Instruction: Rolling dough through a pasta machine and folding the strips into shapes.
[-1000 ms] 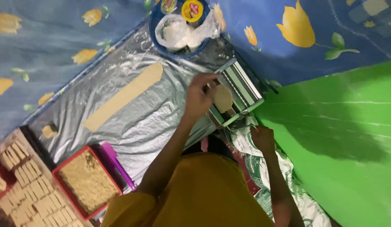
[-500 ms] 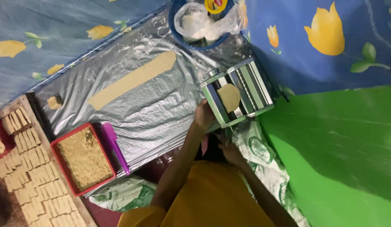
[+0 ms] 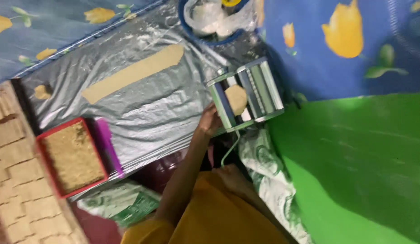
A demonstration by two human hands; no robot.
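Head view: left hand (image 3: pixel 209 123) presses against the end of a silver metal roller machine (image 3: pixel 246 94) with a tan dough piece (image 3: pixel 236 98) on top. Right hand (image 3: pixel 230 174) closes on its thin crank handle (image 3: pixel 229 151).

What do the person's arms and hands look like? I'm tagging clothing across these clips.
Both arms are bare from the upper arm down, with no gloves on the left hand or the right hand. No watch, ring or bracelet shows. The person wears a mustard-yellow top with short sleeves.
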